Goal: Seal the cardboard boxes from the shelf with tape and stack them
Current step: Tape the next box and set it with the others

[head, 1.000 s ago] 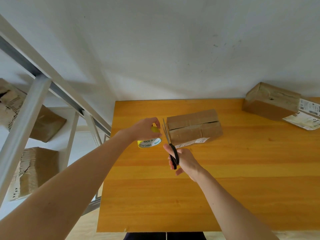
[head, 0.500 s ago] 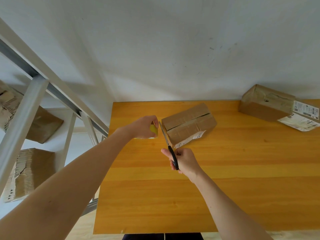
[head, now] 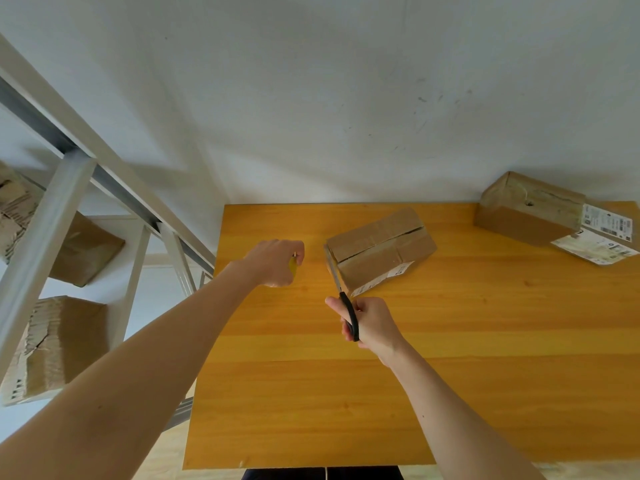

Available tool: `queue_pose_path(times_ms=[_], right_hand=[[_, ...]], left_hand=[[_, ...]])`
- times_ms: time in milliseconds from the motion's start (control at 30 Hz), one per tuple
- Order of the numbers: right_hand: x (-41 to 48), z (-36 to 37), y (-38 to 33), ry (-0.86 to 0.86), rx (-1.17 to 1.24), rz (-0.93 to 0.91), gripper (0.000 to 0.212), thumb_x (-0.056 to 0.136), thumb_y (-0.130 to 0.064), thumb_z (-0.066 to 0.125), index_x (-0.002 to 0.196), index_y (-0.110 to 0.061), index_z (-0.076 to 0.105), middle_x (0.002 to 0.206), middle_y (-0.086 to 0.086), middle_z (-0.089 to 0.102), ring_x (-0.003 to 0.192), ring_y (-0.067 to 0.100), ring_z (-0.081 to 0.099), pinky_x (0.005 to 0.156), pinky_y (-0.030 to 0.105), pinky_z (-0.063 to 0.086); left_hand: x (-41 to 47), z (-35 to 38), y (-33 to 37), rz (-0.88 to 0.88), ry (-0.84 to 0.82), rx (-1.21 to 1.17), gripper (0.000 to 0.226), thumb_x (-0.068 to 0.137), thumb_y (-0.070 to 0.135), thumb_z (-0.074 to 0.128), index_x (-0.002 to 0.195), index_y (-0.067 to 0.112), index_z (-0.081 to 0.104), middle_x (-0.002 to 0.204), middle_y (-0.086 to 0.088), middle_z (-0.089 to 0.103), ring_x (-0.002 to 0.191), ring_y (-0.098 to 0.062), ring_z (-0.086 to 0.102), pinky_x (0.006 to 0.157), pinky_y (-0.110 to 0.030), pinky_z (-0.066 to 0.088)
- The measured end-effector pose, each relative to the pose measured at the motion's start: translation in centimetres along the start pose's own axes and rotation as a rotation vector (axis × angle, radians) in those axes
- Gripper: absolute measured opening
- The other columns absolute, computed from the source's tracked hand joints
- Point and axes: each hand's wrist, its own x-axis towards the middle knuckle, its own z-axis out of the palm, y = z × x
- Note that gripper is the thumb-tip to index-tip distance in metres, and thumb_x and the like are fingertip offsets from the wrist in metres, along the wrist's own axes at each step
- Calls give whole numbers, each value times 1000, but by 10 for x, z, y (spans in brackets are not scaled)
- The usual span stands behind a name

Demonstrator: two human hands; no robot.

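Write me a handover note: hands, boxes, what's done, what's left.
Left hand: grips the yellow tape roll over the table, left of the near box.
Right hand: grips the scissors, blades pointing at that box's left corner.
Near box: mid-table, dark gap along its top seam; whether it is taped, I cannot tell.
Far box: right rear, with a labelled parcel at its right.
Left: shelf boxes to seal; nothing stacked yet.
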Motion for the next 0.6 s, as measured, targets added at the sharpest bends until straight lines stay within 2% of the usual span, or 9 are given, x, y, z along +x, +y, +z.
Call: queue_pose_path(times_ms=[67,100,167,267,400,433,533,600], right_hand=[[2,-1,1,-17,3,-20,47,83,-40,74,62,-5,51,52,11,53,39,14,49,38,15,33],[3,-1,2,-21,6,-24,47,83,-40,74,62,-5,50,53,13,52,39,13,49,38,14,34],[4,-1,3,-20,-14,-21,49,82,-43,74,63,-6,49,53,13,52,38,12,49,39,12,34],[6,-1,7,-21,-63,-4,54,80,-53,72,67,-5,51,58,17,53,39,11,49,40,11,34],[8,-4,9,-42,-137,10,61,73,-68,66,77,-8,51,67,18,46,54,22,46,47,20,35],[9,-4,9,-49,-152,12,64,71,-70,65,78,-9,51,68,18,45,58,24,43,49,23,34],[11,-5,7,-72,-182,20,70,65,-76,63,75,-8,52,68,19,46,61,25,42,51,26,34],[12,-7,4,-80,-231,36,71,64,-78,62,66,-9,51,63,18,43,58,25,41,54,30,35]], left_hand=[[-2,7,-6,-24,28,-20,17,86,35,63,96,28,52,101,0,64,88,-23,58,76,-37,48],[-2,11,-8,-38,49,-38,18,88,41,61,95,26,54,101,0,65,90,-24,59,79,-38,49],[-3,20,-10,-44,101,-50,16,91,41,59,92,25,56,100,1,67,86,-24,59,74,-34,48],[-6,31,-13,-17,175,-68,10,91,30,59,87,26,50,95,2,68,68,-20,51,57,-29,34],[-7,41,-16,-56,242,-111,9,90,26,58,91,26,49,90,-2,69,69,-24,56,60,-33,45],[-7,44,-16,-58,252,-114,13,90,26,60,98,26,50,93,1,68,72,-24,58,61,-34,48],[-8,52,-14,-43,208,-119,48,87,27,67,123,30,36,96,5,65,79,-22,62,63,-34,53],[-8,56,-13,-29,186,-65,48,89,29,63,126,32,33,103,4,67,87,-24,62,63,-32,49]])
